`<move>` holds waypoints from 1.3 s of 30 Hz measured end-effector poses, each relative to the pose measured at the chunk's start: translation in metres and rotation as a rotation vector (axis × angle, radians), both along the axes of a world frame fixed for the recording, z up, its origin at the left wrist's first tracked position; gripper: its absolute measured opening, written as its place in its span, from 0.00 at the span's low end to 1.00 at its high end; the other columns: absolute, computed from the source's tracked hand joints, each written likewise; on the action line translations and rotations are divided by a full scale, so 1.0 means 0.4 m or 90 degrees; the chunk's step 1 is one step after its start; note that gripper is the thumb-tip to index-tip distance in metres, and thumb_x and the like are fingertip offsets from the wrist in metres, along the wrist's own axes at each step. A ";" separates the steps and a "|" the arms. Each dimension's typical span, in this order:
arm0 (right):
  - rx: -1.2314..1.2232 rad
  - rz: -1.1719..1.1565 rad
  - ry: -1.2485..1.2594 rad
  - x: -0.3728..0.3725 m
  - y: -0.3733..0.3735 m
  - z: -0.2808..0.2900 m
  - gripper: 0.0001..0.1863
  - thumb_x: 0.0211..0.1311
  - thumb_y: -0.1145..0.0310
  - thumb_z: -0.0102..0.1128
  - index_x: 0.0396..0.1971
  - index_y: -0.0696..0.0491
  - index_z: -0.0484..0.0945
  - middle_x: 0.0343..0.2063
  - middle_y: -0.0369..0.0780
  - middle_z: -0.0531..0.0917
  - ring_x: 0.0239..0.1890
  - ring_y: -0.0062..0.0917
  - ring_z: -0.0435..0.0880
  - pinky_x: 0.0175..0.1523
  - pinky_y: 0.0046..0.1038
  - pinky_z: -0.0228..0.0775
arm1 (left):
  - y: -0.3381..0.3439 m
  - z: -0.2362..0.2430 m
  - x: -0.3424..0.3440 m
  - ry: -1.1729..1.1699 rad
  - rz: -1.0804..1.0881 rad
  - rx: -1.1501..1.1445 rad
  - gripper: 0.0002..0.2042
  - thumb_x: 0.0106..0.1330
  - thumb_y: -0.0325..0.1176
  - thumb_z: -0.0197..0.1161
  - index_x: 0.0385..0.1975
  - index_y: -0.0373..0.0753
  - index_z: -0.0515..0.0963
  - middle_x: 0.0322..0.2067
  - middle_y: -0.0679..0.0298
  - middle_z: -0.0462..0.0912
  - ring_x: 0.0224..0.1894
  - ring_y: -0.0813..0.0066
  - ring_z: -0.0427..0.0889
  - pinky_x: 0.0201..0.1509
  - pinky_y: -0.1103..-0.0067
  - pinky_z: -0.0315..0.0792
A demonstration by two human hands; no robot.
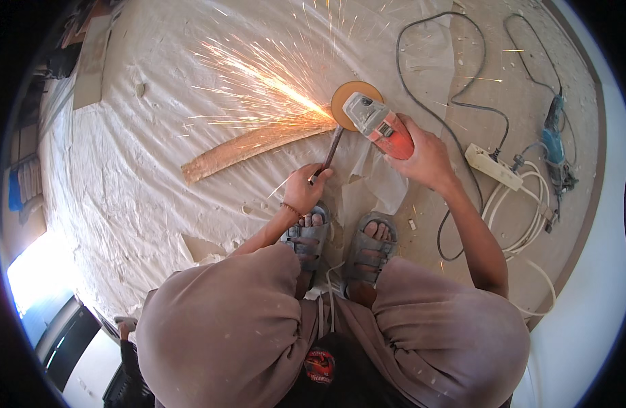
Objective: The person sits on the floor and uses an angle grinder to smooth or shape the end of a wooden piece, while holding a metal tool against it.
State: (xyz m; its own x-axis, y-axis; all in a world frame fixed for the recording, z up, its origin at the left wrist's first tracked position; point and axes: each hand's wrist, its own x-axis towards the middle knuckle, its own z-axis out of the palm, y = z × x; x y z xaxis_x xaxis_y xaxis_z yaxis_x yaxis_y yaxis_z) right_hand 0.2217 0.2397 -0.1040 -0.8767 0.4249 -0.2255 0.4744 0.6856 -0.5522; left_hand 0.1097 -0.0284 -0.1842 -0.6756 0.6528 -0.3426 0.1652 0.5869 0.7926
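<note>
Two knees (217, 326) in brown trousers bulge up nearest, with one black shirt (296, 384) between them. Past them are two grey sandals (306, 238), a foot in each. One beaded bracelet (290, 209) circles the left wrist; the left hand (305, 189) is curled firmly round the near end of one dark bar (334, 146). The right hand (425, 153) is wrapped round the orange body of one grinder (392, 136), fingers partly hidden beneath it. Its single tan disc (340, 102) meets the bar's far end — there sparks (279, 85) fan up and left over the sheet (143, 204). One curved strip (251, 146) lies on that sheet, well in from its left edge; whether the bar touches it, I cannot tell. Beyond the sheet's right edge, on the floor (421, 238), lie one power strip (493, 165) with two plugs, one coiled white cable (530, 231) and — farther right — one blue tool (553, 136). One board (92, 64) lies by the sheet's far left corner.
</note>
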 end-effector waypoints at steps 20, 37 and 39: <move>-0.030 -0.019 -0.022 -0.001 0.000 0.025 0.40 0.46 0.59 0.73 0.63 0.47 0.68 0.46 0.48 0.85 0.48 0.47 0.84 0.51 0.46 0.76 | 0.000 -0.005 0.002 0.013 -0.002 0.016 0.16 0.68 0.43 0.64 0.39 0.34 0.85 0.34 0.48 0.85 0.38 0.45 0.84 0.41 0.63 0.76; -0.005 -0.058 0.039 -0.008 -0.001 0.011 0.40 0.48 0.56 0.74 0.62 0.48 0.68 0.42 0.48 0.86 0.45 0.49 0.85 0.49 0.47 0.76 | 0.006 -0.001 0.009 0.026 0.009 0.010 0.16 0.68 0.43 0.64 0.39 0.34 0.85 0.34 0.48 0.85 0.38 0.46 0.84 0.42 0.64 0.76; -0.008 -0.091 0.029 0.009 0.015 -0.001 0.41 0.47 0.56 0.75 0.62 0.48 0.68 0.43 0.49 0.86 0.46 0.49 0.85 0.50 0.46 0.77 | 0.002 -0.002 0.010 0.028 0.004 0.009 0.16 0.68 0.43 0.64 0.39 0.34 0.85 0.34 0.48 0.85 0.38 0.45 0.84 0.42 0.64 0.76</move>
